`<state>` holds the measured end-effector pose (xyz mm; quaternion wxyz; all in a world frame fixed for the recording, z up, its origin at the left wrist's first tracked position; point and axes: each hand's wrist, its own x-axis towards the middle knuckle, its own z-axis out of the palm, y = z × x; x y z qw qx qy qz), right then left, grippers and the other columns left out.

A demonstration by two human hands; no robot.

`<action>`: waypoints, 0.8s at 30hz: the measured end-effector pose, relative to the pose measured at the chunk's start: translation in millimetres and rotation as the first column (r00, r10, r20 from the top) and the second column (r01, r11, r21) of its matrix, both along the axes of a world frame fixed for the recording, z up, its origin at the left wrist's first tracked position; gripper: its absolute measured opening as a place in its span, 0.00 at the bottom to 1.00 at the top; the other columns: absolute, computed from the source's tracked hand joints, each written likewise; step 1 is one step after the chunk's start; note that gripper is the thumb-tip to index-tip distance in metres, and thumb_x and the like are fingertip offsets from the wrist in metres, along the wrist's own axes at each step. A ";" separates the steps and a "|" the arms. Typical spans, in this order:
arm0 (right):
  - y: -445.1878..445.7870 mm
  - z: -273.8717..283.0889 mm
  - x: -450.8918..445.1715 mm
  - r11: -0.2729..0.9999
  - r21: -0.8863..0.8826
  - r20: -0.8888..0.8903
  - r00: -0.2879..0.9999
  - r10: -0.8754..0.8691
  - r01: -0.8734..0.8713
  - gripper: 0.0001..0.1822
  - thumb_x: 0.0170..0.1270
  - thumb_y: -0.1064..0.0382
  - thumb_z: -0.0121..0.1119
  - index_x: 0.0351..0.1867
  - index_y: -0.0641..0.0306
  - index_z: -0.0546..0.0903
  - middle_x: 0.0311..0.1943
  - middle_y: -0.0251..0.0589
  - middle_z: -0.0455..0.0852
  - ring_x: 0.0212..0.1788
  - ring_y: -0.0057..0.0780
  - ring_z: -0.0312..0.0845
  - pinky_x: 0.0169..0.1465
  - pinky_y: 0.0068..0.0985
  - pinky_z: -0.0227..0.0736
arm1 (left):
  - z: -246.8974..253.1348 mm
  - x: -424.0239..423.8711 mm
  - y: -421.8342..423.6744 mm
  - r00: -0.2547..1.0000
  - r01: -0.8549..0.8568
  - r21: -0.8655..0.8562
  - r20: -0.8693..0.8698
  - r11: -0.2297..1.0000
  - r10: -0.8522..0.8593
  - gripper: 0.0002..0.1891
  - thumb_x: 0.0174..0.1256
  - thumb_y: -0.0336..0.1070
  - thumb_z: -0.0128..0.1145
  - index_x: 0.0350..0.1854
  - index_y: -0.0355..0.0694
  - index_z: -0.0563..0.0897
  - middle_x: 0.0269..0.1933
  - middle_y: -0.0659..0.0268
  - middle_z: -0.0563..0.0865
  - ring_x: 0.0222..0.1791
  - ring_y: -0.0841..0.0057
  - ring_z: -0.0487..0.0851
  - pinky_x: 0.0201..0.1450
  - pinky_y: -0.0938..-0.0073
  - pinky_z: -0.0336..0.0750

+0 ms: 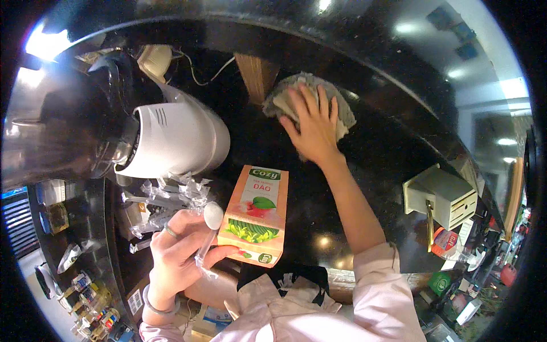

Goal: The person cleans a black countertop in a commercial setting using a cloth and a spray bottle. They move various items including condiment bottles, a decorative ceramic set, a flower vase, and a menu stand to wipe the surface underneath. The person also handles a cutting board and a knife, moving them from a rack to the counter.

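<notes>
My left hand (183, 248) grips the lower left side of an orange Cozy tea box (256, 209). A clear plastic-wrapped item with a round white end (213, 216) is at the same fingers; whether they pinch it I cannot tell. Several clear plastic-wrapped pieces (171, 196) lie just beyond that hand. My right hand (314, 124) is spread flat on a grey and beige cloth (307, 89), on the black glossy counter (307, 192), with its fingers apart.
A white and black appliance (179, 132) stands at the left, with a cable (205, 81) behind it. A wooden post (254, 77) rises beyond the counter's middle. On the right are a pale house-shaped box (444, 196) and a spray bottle with an orange label (448, 243). Small bottles (94, 303) fill the lower left.
</notes>
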<state>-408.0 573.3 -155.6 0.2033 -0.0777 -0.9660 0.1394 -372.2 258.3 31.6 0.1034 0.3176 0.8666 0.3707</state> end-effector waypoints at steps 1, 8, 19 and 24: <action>0.4 -1.2 -13.3 0.991 -0.127 -0.063 0.997 -0.051 0.043 0.34 0.63 0.50 0.72 0.69 0.56 0.76 0.72 0.48 0.72 0.72 0.56 0.66 0.74 0.52 0.58 | 2.0 -0.4 -1.4 1.000 0.011 -0.027 -0.010 1.000 -0.011 0.16 0.45 0.38 0.83 0.35 0.37 0.91 0.50 0.60 0.89 0.34 0.71 0.92 0.37 0.74 0.87; 84.0 24.1 -65.9 0.979 -0.005 -0.294 0.936 -0.195 0.202 0.22 0.66 0.54 0.68 0.56 0.66 0.84 0.56 0.54 0.86 0.61 0.53 0.78 0.66 0.46 0.70 | 10.9 -3.6 -11.5 0.988 0.154 -0.017 -0.015 0.988 -0.155 0.15 0.46 0.38 0.82 0.31 0.39 0.88 0.46 0.62 0.87 0.31 0.76 0.91 0.29 0.76 0.83; 150.0 43.5 1.3 0.899 0.291 -0.149 0.944 -0.296 0.328 0.18 0.70 0.55 0.62 0.55 0.63 0.85 0.55 0.53 0.88 0.60 0.55 0.80 0.64 0.47 0.72 | 16.7 -5.7 -18.8 0.979 0.203 -0.048 0.008 0.978 -0.203 0.14 0.46 0.34 0.82 0.32 0.39 0.88 0.47 0.63 0.88 0.31 0.75 0.90 0.30 0.76 0.84; 166.0 60.2 42.8 0.860 0.224 -0.081 0.888 -0.453 0.459 0.18 0.71 0.55 0.61 0.55 0.63 0.86 0.55 0.53 0.88 0.60 0.57 0.80 0.65 0.48 0.72 | 16.1 -6.3 -22.4 0.980 0.197 -0.034 0.024 0.980 -0.197 0.13 0.47 0.34 0.81 0.32 0.40 0.88 0.47 0.64 0.88 0.33 0.75 0.90 0.31 0.75 0.84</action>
